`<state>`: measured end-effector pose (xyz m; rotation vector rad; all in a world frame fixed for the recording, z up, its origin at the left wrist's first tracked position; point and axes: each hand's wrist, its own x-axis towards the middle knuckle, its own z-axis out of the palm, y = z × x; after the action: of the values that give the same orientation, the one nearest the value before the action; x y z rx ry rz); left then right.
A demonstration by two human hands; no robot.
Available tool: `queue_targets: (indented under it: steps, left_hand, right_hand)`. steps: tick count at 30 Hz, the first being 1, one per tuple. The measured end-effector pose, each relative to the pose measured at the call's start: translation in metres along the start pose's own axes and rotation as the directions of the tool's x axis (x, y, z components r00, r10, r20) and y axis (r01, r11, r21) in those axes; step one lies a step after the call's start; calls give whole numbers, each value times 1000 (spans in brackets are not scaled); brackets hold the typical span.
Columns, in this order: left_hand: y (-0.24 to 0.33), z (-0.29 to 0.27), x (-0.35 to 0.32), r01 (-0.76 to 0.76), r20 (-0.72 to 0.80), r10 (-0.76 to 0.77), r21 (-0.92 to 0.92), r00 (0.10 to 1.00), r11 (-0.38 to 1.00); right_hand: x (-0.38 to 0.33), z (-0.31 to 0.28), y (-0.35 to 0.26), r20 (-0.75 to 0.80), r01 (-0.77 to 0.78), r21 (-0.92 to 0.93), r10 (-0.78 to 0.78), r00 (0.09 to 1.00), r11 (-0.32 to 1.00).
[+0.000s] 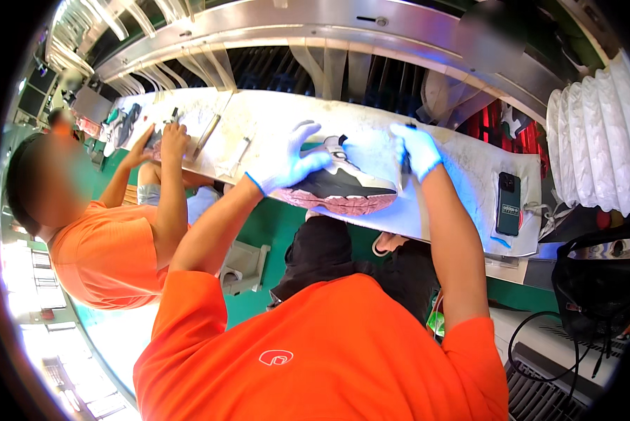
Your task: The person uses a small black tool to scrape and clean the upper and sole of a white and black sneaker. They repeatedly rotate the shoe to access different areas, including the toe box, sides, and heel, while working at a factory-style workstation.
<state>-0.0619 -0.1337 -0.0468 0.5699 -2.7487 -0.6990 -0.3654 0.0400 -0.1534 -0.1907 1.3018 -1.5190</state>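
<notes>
A sneaker [346, 184] with a dark grey and white upper and a speckled pink sole sits at the near edge of the bench in front of me. Its toe points right. My left hand [287, 163], in a white glove with a blue cuff, grips it at the heel end, thumb and fingers around the collar. Just past the toe, my right hand [420, 149], gloved too, is closed around a slim dark tool [405, 163] held upright. The tool's kind is unclear, and my fingers cover part of it.
A pale-topped bench [259, 112] runs along a metal machine frame [329, 31] with hanging clear strips. A dark phone [508, 203] lies at right, near a white ribbed duct [595, 140]. At left, a co-worker in an orange shirt [115, 252] handles something beside other shoes [123, 126].
</notes>
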Motion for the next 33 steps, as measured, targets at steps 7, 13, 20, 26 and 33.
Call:
queue_targets:
  steps: [7, 13, 20, 26, 33]
  left_hand:
    - [116, 42, 29, -313, 433, 218, 160, 875, 936]
    - [155, -29, 21, -285, 43, 297, -183, 954, 941]
    - [38, 3, -38, -329, 18, 329, 26, 944, 944]
    - [60, 14, -58, -161, 110, 159, 15, 981, 987]
    - [80, 6, -50, -181, 168, 188, -52, 968, 982]
  right_hand:
    - [-108, -20, 9, -136, 246, -23, -247, 959, 969]
    - [-110, -20, -6, 19, 183, -273, -185, 983, 945]
    - [-152, -8, -43, 59, 268, -554, -284, 957, 788]
    - [-142, 6, -19, 17, 292, -558, -341, 940, 777]
    - [-151, 14, -19, -5, 269, -598, -340, 941, 755]
